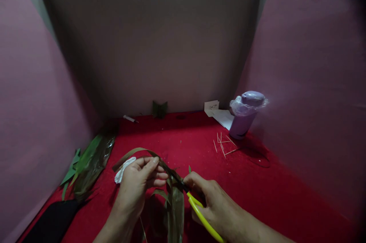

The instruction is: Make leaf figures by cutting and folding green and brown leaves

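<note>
My left hand point(137, 182) pinches long olive-green leaf strips point(175, 208) that arch up and over toward the left. My right hand point(213, 201) grips yellow-handled scissors point(200, 212), whose dark blades meet the leaf strips at about the middle, right beside my left fingertips. Both hands hover low over a red cloth-covered table point(257, 182) near its front edge. A crumpled white tissue point(123, 170) lies just left of my left hand.
A pile of green leaves point(88, 161) lies at the left edge. Several thin sticks point(223, 144), a lilac container wrapped in plastic point(244, 115), white paper point(219, 113), a folded leaf shape point(159, 108) and a small pen-like thing point(130, 118) sit toward the back. Pink panels wall three sides.
</note>
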`<act>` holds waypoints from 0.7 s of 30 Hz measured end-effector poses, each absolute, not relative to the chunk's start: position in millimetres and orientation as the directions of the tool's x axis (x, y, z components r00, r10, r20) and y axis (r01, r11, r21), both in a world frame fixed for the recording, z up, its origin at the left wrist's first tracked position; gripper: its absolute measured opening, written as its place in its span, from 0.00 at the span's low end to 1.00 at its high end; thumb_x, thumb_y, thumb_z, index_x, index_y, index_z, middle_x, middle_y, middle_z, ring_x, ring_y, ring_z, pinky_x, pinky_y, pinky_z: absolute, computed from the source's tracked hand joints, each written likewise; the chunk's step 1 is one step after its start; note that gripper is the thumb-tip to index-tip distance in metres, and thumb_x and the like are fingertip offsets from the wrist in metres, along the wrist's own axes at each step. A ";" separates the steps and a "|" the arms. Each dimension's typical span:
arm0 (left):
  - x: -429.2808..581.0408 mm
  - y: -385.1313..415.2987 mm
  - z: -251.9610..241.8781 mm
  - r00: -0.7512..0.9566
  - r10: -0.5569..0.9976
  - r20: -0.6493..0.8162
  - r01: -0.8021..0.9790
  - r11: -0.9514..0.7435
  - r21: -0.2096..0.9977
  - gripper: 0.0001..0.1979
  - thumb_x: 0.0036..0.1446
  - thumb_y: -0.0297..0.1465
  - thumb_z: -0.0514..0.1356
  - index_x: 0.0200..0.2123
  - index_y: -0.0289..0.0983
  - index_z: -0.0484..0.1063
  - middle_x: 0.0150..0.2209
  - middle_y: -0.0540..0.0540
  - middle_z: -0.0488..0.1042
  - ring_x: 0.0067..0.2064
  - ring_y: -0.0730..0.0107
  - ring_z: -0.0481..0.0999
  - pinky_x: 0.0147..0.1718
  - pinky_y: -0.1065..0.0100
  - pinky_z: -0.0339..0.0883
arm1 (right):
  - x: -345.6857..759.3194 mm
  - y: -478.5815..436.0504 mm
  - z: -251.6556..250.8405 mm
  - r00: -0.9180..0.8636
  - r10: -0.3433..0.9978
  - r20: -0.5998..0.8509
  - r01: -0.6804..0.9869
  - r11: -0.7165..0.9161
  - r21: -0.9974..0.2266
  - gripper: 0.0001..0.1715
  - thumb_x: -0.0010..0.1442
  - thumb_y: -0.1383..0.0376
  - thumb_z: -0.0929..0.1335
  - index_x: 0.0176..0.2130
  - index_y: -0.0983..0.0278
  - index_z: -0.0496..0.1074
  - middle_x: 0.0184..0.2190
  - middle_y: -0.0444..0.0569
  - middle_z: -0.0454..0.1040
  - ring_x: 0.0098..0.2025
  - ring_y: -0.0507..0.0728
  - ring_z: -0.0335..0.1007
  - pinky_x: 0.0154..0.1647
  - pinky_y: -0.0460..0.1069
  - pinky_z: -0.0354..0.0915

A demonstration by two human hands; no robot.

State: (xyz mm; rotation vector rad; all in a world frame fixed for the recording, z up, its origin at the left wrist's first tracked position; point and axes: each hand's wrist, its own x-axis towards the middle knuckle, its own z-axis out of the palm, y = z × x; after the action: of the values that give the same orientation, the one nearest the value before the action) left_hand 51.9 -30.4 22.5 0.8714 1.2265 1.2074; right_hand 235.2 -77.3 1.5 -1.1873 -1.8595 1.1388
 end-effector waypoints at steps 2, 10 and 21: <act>51.8 -30.5 22.6 -0.072 0.975 -0.211 -0.199 0.193 0.961 0.09 0.43 0.32 0.65 0.25 0.32 0.70 0.19 0.47 0.75 0.20 0.69 0.76 0.18 0.73 0.70 | 235.3 -77.2 1.7 -0.381 0.922 0.067 0.355 0.213 -0.910 0.13 0.50 0.77 0.63 0.36 0.63 0.65 0.21 0.38 0.65 0.22 0.47 0.57 0.21 0.42 0.51; 50.9 -30.5 20.3 -0.079 0.975 -0.209 -0.192 0.191 0.963 0.09 0.45 0.32 0.64 0.25 0.32 0.70 0.20 0.47 0.75 0.21 0.69 0.76 0.19 0.73 0.70 | 234.2 -75.2 -5.7 -0.378 0.926 0.022 0.296 0.143 -0.944 0.14 0.49 0.77 0.63 0.35 0.63 0.65 0.25 0.40 0.70 0.23 0.48 0.63 0.23 0.42 0.56; 49.9 -29.3 19.5 -0.069 0.975 -0.209 -0.205 0.191 0.960 0.10 0.44 0.33 0.65 0.26 0.32 0.69 0.20 0.46 0.75 0.20 0.69 0.76 0.18 0.72 0.70 | 232.5 -74.9 -5.6 -0.345 0.938 0.031 0.293 0.139 -0.946 0.07 0.52 0.74 0.65 0.34 0.64 0.66 0.26 0.41 0.71 0.24 0.48 0.62 0.23 0.42 0.56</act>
State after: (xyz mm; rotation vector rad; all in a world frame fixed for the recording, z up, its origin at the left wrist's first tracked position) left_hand 49.9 -29.3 19.5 0.8721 1.2152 1.2099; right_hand 232.5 -74.9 -5.6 -1.1900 -1.7468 1.2207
